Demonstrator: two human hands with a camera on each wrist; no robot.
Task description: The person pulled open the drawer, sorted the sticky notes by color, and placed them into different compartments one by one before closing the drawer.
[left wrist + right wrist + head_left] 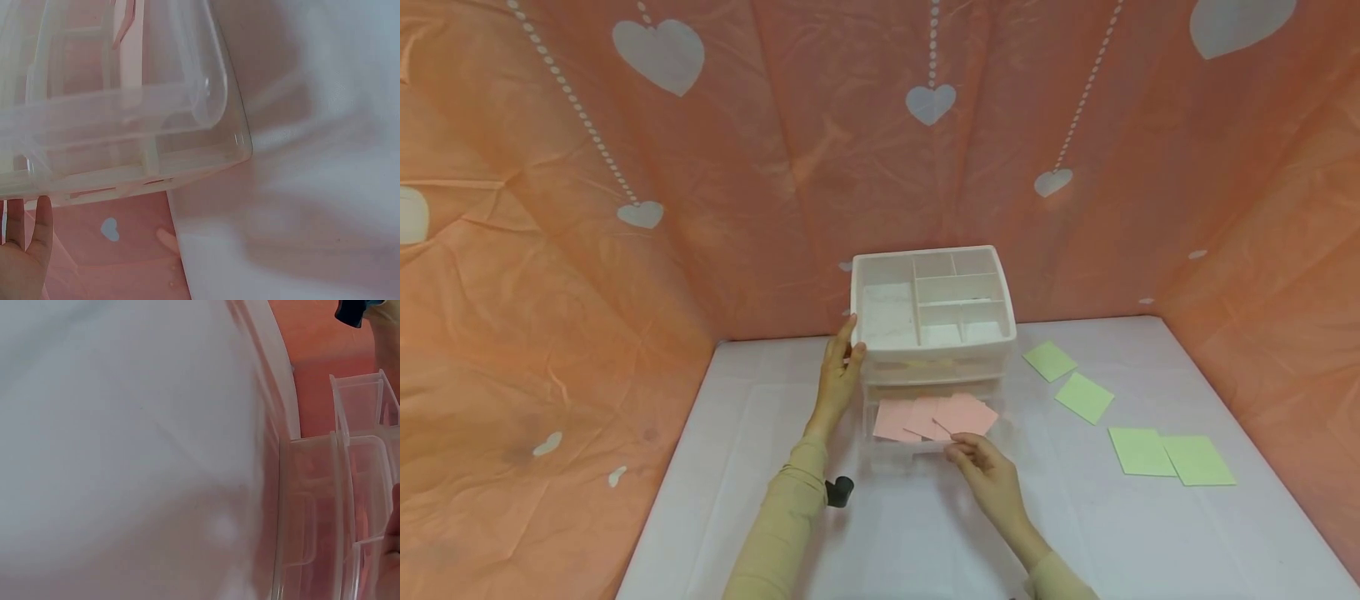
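A white plastic drawer organizer (934, 353) stands against the back of the table, with a divided tray on top. Its lower clear drawer (887, 458) is pulled out and holds several overlapping pink paper notes (897, 418). My left hand (838, 379) rests on the organizer's left side, its fingers fairly straight; in the left wrist view fingertips (44, 209) touch the plastic edge. At the drawer's front rim, right of middle, my right hand (992, 483) pinches with thumb and index finger, close to a pink note's corner. The right wrist view shows only part of this hand.
Several pale green paper notes (1142, 452) lie on the white table (1150, 550) to the organizer's right. A black device (839, 492) sits at the left wrist. Orange cloth with white hearts (820, 167) hangs behind and at both sides.
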